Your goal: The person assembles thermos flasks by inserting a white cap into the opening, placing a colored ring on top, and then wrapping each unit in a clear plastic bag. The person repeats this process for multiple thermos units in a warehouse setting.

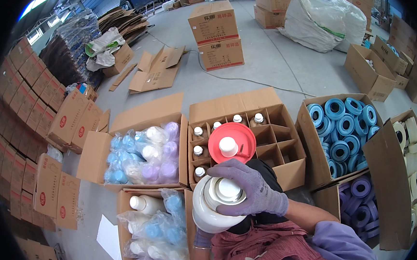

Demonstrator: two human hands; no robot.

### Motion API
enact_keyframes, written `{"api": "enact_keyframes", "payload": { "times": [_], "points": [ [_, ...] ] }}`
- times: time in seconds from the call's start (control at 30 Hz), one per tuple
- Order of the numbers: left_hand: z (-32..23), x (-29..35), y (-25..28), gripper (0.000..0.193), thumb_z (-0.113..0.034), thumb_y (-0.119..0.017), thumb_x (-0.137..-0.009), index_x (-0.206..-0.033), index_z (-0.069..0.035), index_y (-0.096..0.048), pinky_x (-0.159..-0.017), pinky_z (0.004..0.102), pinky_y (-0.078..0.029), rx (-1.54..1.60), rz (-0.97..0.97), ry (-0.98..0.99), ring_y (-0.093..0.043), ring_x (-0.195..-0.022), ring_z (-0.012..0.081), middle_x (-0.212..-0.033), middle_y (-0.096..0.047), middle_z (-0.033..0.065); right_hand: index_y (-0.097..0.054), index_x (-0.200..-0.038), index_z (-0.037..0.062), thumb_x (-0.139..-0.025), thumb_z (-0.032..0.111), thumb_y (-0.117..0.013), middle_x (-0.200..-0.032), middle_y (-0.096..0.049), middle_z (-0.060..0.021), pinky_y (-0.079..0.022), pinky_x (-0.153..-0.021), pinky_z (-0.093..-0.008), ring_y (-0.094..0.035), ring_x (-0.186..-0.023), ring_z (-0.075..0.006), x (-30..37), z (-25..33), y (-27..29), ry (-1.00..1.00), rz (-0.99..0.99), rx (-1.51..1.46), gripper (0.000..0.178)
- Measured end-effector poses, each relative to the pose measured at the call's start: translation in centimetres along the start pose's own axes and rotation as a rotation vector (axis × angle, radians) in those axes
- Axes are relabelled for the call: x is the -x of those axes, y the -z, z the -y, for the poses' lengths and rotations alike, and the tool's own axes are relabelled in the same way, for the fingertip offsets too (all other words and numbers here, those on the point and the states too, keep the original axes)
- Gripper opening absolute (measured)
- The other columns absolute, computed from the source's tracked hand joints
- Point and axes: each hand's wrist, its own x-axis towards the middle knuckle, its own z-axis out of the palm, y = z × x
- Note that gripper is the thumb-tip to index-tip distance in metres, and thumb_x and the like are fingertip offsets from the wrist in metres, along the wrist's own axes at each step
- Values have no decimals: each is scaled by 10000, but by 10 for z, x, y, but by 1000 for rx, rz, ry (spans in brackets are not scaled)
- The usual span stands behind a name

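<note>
Brown corrugated cardboard forms the divided box point(291, 172) in the middle, its crossed partitions making square cells; white-capped bottles point(198, 151) stand in several along the left and back. To its left, an open carton point(92, 155) holds blue, white and lilac rounded pieces in crinkled clear plastic; to its right, another carton point(310, 139) is heaped with smooth blue rings point(339, 151). A flat red round dish point(216, 151) overlaps the divided box in view, bearing a white cylindrical piece point(228, 147) and a slim dark piece point(241, 149). Nearer the person is a glossy white round-bodied vessel point(206, 216), just in front of that box and held between the hands. The right hand point(256, 189), in a grey-lilac knitted glove, is clamped on the vessel's upper part, fingers and thumb curved around its stepped rings (smooth, beside the matte knit). The left hand point(202, 238), gloved alike, is under the vessel's left side; its fingers are mostly hidden, so I cannot tell how tightly they close. Smallest is the vessel's pale round top point(229, 188), between the right thumb and fingers.
</note>
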Motion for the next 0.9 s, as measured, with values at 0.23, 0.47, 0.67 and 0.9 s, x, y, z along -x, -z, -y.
{"api": "enact_keyframes", "payload": {
  "times": [0.23,0.47,0.67,0.9],
  "points": [
    [-4,-23,-5,563,-177,-792,-759,-1269,-53,-589,-971,404,-445,-42,-42,-30,-584,-1115,287,-1186,-630,140,-567,-1277,25,-760,114,-723,-1150,-616,-106,-470,-966,-343,-601,-1082,-221,8,-15,13,-254,-326,-121,548],
    [-46,-85,27,524,-150,-791,-746,-1230,-50,-618,-922,397,-471,-311,267,-234,-619,-1046,289,-1122,-656,137,-339,-1481,34,-966,246,-557,-1428,-432,-113,-332,-1111,-345,-387,-1326,-205,136,-100,-15,-436,-509,-231,599],
    [-60,-129,-18,491,-127,-791,-735,-1196,-48,-644,-879,390,-492,-407,1018,-559,-649,-987,292,-1067,-679,135,-595,-1243,63,-888,233,-706,-1207,-641,-101,-448,-1040,-391,-603,-1154,-288,195,-58,130,-400,136,229,409],
    [1,-116,-52,670,-2,-677,-667,-1329,-54,-593,-1089,364,-404,-280,1154,47,-548,-1272,285,-1327,-607,142,-624,-1124,47,-879,173,-581,-943,-662,-169,-505,-845,-454,-644,-958,-344,304,-3,517,-598,-845,1627,279]
  ]
}}
